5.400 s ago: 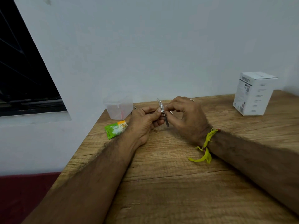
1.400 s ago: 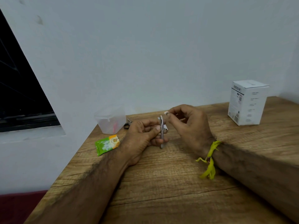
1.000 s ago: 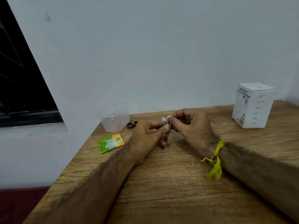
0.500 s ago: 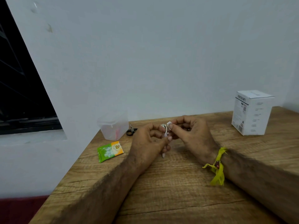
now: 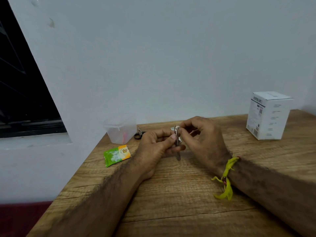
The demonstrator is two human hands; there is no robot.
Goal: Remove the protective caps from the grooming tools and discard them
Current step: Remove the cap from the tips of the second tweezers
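So, biggest thing first: the wooden table (image 5: 179, 194) fills the lower half of the view, pushed up against a plain white wall (image 5: 162, 57), with a dark window (image 5: 22, 91) off to the left. A white carton (image 5: 268, 115) stands upright at the far right of the table. Near the wall on the left sits a clear plastic tub (image 5: 119, 130) with something pink inside, and a small pair of black-handled scissors (image 5: 139, 134) lies just beside it. A green and orange sachet (image 5: 117, 155) lies flat near the left edge.

Both forearms rest on the table, and the right wrist wears a yellow thread band (image 5: 225, 178). The left hand (image 5: 157, 147) grips a thin metal grooming tool (image 5: 177, 144) upright above the tabletop, thumb pressed on its side. The right hand (image 5: 201, 139) has its fingers curled and pinches a tiny white cap (image 5: 177, 127) at the tool's top end. Can't tell if the cap is off the tip or not, way too small.
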